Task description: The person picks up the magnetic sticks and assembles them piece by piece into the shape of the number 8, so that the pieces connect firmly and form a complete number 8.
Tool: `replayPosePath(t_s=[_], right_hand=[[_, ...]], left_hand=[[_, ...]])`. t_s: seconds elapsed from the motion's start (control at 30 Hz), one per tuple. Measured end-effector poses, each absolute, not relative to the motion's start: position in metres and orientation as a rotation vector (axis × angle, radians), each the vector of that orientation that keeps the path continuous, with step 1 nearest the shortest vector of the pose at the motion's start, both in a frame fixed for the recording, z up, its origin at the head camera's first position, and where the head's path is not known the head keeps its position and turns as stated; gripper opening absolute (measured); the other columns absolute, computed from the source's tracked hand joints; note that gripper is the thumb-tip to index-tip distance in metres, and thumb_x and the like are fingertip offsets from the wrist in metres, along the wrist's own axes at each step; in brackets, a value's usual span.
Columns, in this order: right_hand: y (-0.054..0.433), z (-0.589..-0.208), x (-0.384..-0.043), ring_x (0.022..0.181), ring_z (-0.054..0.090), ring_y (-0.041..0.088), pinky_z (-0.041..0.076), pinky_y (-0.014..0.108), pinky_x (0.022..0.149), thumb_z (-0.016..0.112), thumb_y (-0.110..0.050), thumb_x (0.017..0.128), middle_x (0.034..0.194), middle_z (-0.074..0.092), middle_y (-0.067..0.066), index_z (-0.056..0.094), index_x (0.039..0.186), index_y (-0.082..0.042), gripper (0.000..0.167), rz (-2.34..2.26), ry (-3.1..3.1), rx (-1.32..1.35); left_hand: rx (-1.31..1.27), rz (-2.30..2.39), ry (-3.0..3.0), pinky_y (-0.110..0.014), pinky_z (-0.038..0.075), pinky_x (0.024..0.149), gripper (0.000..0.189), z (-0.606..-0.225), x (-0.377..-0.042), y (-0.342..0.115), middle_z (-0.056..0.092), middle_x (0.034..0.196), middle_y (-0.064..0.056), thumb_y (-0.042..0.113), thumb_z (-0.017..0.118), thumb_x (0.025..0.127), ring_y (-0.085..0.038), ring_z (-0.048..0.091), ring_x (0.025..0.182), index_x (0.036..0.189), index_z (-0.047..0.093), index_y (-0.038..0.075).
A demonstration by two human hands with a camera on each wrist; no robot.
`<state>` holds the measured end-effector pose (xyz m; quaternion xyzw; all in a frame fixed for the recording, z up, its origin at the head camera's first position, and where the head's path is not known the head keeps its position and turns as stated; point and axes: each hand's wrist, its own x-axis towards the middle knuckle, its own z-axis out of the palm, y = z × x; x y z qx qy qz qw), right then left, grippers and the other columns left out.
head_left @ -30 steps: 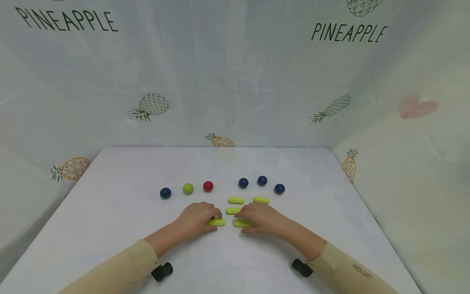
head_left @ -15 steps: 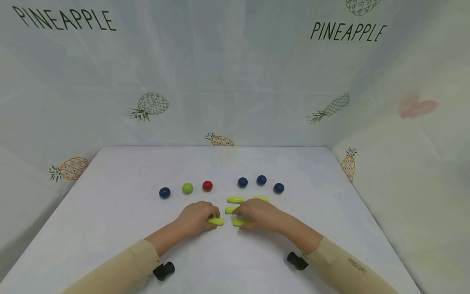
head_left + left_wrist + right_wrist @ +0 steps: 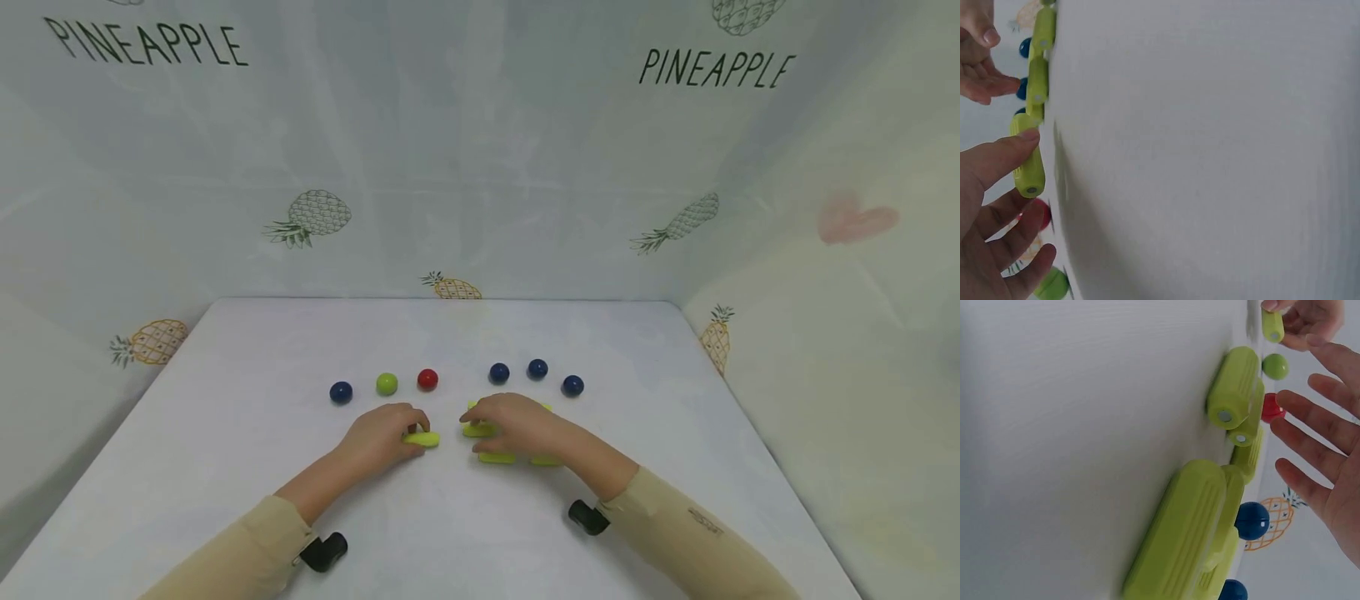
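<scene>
In the head view my left hand [image 3: 375,440] pinches a short yellow-green rod [image 3: 422,439] between thumb and fingers. The left wrist view shows the thumb on this ribbed rod [image 3: 1027,159], a small round grey spot on its end. My right hand [image 3: 521,423] hovers over the other yellow-green rods and covers part of them; one rod [image 3: 478,431] shows beside its fingertips and another rod [image 3: 497,458] just below. In the right wrist view, the right hand's fingers [image 3: 1313,425] are spread, holding nothing, next to several rods [image 3: 1175,531].
Beyond the hands, a blue ball [image 3: 341,392], a green ball [image 3: 386,383] and a red ball [image 3: 427,380] stand at left. Three blue balls [image 3: 537,369] are at right. The white table [image 3: 225,467] ends at a pineapple-print curtain [image 3: 480,167].
My left hand has moved left and slightly away from me, carrying the rod. My right hand has shifted slightly farther forward; a rod under its wrist now shows.
</scene>
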<state>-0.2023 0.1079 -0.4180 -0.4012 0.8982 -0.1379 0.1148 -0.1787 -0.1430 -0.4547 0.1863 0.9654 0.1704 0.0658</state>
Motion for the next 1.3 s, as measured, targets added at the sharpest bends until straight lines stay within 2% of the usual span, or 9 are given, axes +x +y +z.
replayPosePath(t_s=[0.2, 0.4, 0.7, 1.1, 1.3], right_hand=[[0.097, -0.42, -0.213, 0.107, 0.058, 0.01, 0.045, 0.031, 0.094, 0.073, -0.033, 0.089, 0.113, 0.066, -0.009, 0.064, 0.128, -0.018, 0.043, -0.511, 2.636, -1.135], [0.086, -0.419, -0.219, 0.106, 0.059, 0.014, 0.047, 0.03, 0.09, 0.073, -0.032, 0.089, 0.115, 0.066, -0.004, 0.063, 0.129, -0.016, 0.045, -0.62, 2.628, -1.08], [0.073, -0.424, -0.226, 0.109, 0.057, 0.017, 0.047, 0.032, 0.091, 0.076, -0.027, 0.087, 0.117, 0.064, -0.002, 0.062, 0.129, -0.015, 0.046, -0.853, 2.59, -0.849], [0.052, -0.434, -0.238, 0.112, 0.054, 0.02, 0.047, 0.032, 0.091, 0.078, -0.025, 0.085, 0.123, 0.059, -0.002, 0.063, 0.128, -0.016, 0.046, -1.01, 2.645, -0.688], [0.042, -0.439, -0.244, 0.112, 0.055, 0.022, 0.047, 0.033, 0.09, 0.079, -0.023, 0.084, 0.124, 0.057, 0.004, 0.063, 0.128, -0.016, 0.047, -1.039, 2.673, -0.665]], left_hand=[[0.478, 0.586, 2.941, -0.031, 0.046, 0.071, 0.026, -0.451, -0.183, -0.154, 0.057, 0.079, 0.011, 0.022, 0.085, 0.076, -0.011, 0.052, 0.073, 0.098, 0.07, 0.023], [0.434, 0.629, 2.947, -0.033, 0.047, 0.071, 0.026, -0.45, -0.19, -0.164, 0.06, 0.081, 0.009, 0.021, 0.084, 0.077, -0.012, 0.054, 0.075, 0.099, 0.07, 0.023], [0.36, 0.739, 2.909, -0.035, 0.047, 0.071, 0.023, -0.448, -0.2, -0.176, 0.06, 0.084, 0.004, 0.019, 0.082, 0.079, -0.016, 0.054, 0.077, 0.099, 0.071, 0.019], [0.312, 0.868, 2.863, -0.036, 0.045, 0.073, 0.021, -0.456, -0.208, -0.183, 0.059, 0.081, 0.003, 0.015, 0.081, 0.08, -0.017, 0.052, 0.077, 0.098, 0.071, 0.016], [0.347, 0.969, 2.833, -0.039, 0.046, 0.077, 0.02, -0.463, -0.209, -0.184, 0.06, 0.083, 0.002, 0.011, 0.081, 0.079, -0.017, 0.053, 0.079, 0.097, 0.072, 0.014]])
